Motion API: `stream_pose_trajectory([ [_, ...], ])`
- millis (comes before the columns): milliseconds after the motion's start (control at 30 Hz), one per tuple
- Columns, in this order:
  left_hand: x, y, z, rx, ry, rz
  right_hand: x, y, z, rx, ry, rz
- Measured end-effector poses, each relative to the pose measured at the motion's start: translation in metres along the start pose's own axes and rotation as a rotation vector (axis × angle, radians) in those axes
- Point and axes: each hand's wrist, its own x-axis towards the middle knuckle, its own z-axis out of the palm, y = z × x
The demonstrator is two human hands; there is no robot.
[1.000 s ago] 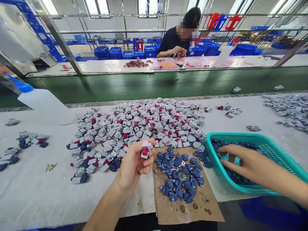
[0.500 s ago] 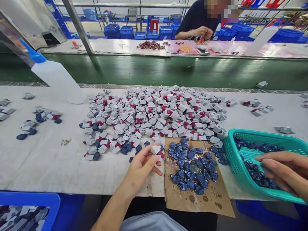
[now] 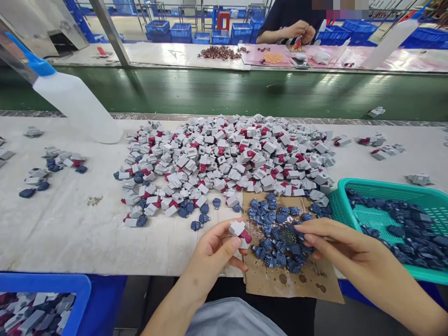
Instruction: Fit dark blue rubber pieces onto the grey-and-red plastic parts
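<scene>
My left hand (image 3: pixel 219 254) is closed on a grey-and-maroon plastic part (image 3: pixel 238 228), held between thumb and fingers beside the cardboard sheet (image 3: pixel 261 285). My right hand (image 3: pixel 346 245) reaches over the sheet from the right, thumb and forefinger nearly together at the dark blue fist-shaped pieces (image 3: pixel 268 219) spread there. Whether a piece sits between those fingertips cannot be made out. Above the hands lies a large heap of grey-and-maroon parts (image 3: pixel 217 154). To the right, a green plastic basket (image 3: pixel 341 198) holds more blue pieces.
A white squeeze bottle (image 3: pixel 80 107) with a blue nozzle stands at left. A blue bin (image 3: pixel 82 291) of parts is at lower left. Loose parts (image 3: pixel 66 158) lie on the left of the table. Beyond a green belt (image 3: pixel 196 88), a person's hands (image 3: pixel 303 31) work at another bench.
My right hand has moved left from above the green basket to the blue pieces on the cardboard. The left hand keeps the grey-and-maroon part, and the view has shifted slightly.
</scene>
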Motion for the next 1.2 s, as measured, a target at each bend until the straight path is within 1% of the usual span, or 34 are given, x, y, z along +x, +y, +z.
stream_pose_trajectory([
  [100,0.0,0.0,0.002,-0.011,-0.014,-0.004,-0.003,0.01,0.009,-0.04,-0.003,-0.083],
  [233,0.002,0.003,0.005,-0.002,-0.025,-0.012,-0.004,0.016,0.015,-0.101,-0.061,-0.158],
  [333,0.004,0.004,0.005,0.005,-0.022,-0.023,0.002,0.014,0.013,-0.171,-0.098,-0.183],
  [433,0.006,0.004,0.005,-0.001,-0.019,-0.027,0.01,0.01,0.009,-0.2,-0.194,-0.199],
  [600,0.006,0.004,0.006,-0.005,-0.028,-0.022,0.017,0.004,0.004,-0.218,-0.314,-0.258],
  [667,0.006,0.002,0.005,-0.012,-0.04,-0.019,0.017,0.001,0.004,-0.253,-0.345,-0.266],
  [767,0.007,-0.003,0.002,-0.029,-0.068,0.003,0.016,-0.001,0.005,-0.301,-0.358,-0.251],
  [867,0.009,-0.008,-0.002,-0.041,-0.093,0.031,0.016,-0.001,0.005,-0.318,-0.425,-0.245],
  [967,0.009,-0.009,-0.002,-0.021,-0.085,0.045,0.017,0.0,0.005,-0.309,-0.46,-0.222],
  [1033,0.008,-0.008,0.001,0.064,-0.063,0.037,0.018,0.001,0.005,-0.3,-0.453,-0.206],
  [1067,0.008,-0.008,0.003,0.142,-0.057,0.027,0.018,0.001,0.004,-0.298,-0.449,-0.2],
  [1133,0.006,-0.007,0.007,0.355,-0.06,0.03,0.016,0.002,0.001,-0.293,-0.462,-0.186],
  [1200,0.004,-0.006,0.012,0.567,-0.062,0.066,0.012,0.004,-0.004,-0.285,-0.48,-0.162],
])
